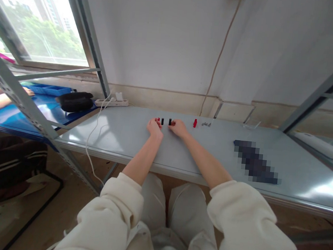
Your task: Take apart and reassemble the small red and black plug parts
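Observation:
Both bare hands reach to the far half of the grey tabletop (124,132). My left hand (153,127) is closed, its fingers curled round a small red piece (158,119) of which only a bit shows. Just right of those fingers a small black cylinder (162,121) stands upright. With its fingertips, my right hand (178,128) grips a second black cylinder (170,122), also upright. Further right stands a red bottle-shaped piece (195,123). Beside it lie several small grey parts (206,124), too small to name.
A power strip (112,102) with a white cord lies at the back left. To the right are a pixelated dark object (254,161) and a white device (322,146). Metal shelf posts (19,91) flank the table. Another person's hand (27,91) rests on a blue table.

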Demonstrator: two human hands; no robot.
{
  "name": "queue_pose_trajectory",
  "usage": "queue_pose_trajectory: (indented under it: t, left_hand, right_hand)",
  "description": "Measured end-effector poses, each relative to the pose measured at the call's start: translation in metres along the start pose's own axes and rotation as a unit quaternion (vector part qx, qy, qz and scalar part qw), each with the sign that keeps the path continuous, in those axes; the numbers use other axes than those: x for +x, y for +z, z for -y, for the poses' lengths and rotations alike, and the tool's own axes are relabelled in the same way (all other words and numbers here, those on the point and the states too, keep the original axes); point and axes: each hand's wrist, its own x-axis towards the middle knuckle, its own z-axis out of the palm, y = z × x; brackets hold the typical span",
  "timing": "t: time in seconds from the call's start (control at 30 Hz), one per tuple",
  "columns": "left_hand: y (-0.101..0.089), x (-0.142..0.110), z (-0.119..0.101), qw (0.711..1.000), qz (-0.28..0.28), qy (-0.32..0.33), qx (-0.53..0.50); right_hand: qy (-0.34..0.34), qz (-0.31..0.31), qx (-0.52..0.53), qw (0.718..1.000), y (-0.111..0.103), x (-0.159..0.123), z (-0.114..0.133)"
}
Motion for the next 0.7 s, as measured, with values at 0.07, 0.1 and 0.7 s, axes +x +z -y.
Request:
queue_pose_trajectory:
  t: [0.07,0.1,0.7]
  left_hand:
    - [0.0,0.0,0.0,1.0,0.0,-0.003,0.002]
    - [0.0,0.001,0.0,1.0,0.002,-0.003,0.006]
    - [0.002,-0.002,0.002,0.992,0.039,0.071,0.096]
  right_hand:
    - [0.008,0.002,-0.019,1.0,0.006,0.003,0.001]
    - [0.009,0.004,-0.026,1.0,0.008,0.004,0.001]
    - [-0.017,0.0,-0.075,0.997,-0.021,-0.009,-0.011]
